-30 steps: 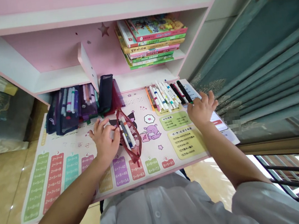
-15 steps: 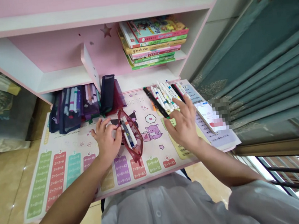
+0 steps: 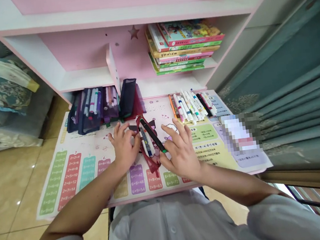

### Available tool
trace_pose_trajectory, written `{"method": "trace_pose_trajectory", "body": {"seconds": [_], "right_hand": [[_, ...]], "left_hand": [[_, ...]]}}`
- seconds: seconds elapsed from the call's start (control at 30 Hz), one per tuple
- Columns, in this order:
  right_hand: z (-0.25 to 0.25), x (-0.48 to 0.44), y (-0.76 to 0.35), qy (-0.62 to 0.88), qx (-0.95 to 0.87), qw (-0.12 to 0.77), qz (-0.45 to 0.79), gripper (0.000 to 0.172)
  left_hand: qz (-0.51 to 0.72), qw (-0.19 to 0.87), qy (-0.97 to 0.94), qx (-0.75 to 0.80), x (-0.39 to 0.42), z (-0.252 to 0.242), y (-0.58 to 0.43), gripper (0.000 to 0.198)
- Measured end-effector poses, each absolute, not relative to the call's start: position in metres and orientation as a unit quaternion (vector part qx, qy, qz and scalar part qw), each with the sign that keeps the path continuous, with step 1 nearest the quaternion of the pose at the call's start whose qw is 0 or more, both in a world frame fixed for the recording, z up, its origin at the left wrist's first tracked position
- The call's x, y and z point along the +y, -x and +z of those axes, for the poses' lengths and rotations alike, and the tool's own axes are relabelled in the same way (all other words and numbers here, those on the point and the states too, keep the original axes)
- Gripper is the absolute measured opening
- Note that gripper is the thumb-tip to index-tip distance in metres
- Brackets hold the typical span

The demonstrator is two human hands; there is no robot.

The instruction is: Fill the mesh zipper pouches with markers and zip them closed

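The right hand [image 3: 180,152] gripped a black marker [image 3: 152,134] near its green end, thumb and forefinger closed around it while the other fingers spread outward. The marker slanted over the mouth of a red mesh pouch [image 3: 154,165], its far end pointing at the pouch's upper tip; whether it touched the white pens [image 3: 148,145] inside could not be told. The pouch lay unzipped on the printed counter [image 3: 227,170], between the two hands. The left hand [image 3: 125,147] was at the pouch's left edge, thumb and forefinger near the rim and the remaining fingers raised and parted; whether they pinched the mesh could not be made out.

Beyond the right hand, a row of loose markers [image 3: 189,104] lay side by side, mostly white, with an orange one at the left end. A phone [image 3: 239,133], partly blurred, rested near the counter's right edge. At the back left sat dark mesh pouches [image 3: 89,123] filled with pens, and a stack of books [image 3: 183,51] stood on the shelf behind the loose markers
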State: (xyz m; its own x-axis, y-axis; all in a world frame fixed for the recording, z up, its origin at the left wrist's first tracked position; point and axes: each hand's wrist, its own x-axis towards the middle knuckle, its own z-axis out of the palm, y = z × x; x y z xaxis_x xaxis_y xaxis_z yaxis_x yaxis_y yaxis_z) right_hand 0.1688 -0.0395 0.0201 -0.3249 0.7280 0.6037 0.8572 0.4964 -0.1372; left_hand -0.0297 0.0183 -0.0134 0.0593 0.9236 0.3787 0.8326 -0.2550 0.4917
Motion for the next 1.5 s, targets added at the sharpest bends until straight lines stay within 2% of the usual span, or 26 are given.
{"method": "trace_pose_trajectory", "body": {"seconds": [0.17,0.43,0.97,1.1,1.4,1.5], "right_hand": [[0.018,-0.041,-0.166,0.496,-0.812,0.295,-0.091,0.007],[0.007,-0.020,-0.145,0.531,-0.826,0.187,-0.035,0.020],[0.028,-0.013,-0.141,0.594,-0.800,0.013,0.091,0.033],[0.026,-0.016,-0.140,0.587,-0.804,0.032,0.096,0.034],[0.019,-0.011,-0.152,0.552,-0.807,0.203,0.052,0.030],[0.020,0.008,-0.162,0.557,-0.791,0.248,0.045,0.024]], "left_hand": [[0.319,0.074,-0.725,0.606,0.018,-0.012,0.029,0.014],[0.324,0.066,-0.720,0.610,0.018,-0.013,0.028,0.013],[0.301,0.073,-0.730,0.610,0.017,-0.012,0.027,0.015],[0.288,0.085,-0.727,0.617,0.018,-0.009,0.028,0.016],[0.230,0.089,-0.760,0.601,0.025,-0.010,0.041,0.025],[0.212,0.092,-0.773,0.591,0.027,-0.009,0.043,0.028]]}}
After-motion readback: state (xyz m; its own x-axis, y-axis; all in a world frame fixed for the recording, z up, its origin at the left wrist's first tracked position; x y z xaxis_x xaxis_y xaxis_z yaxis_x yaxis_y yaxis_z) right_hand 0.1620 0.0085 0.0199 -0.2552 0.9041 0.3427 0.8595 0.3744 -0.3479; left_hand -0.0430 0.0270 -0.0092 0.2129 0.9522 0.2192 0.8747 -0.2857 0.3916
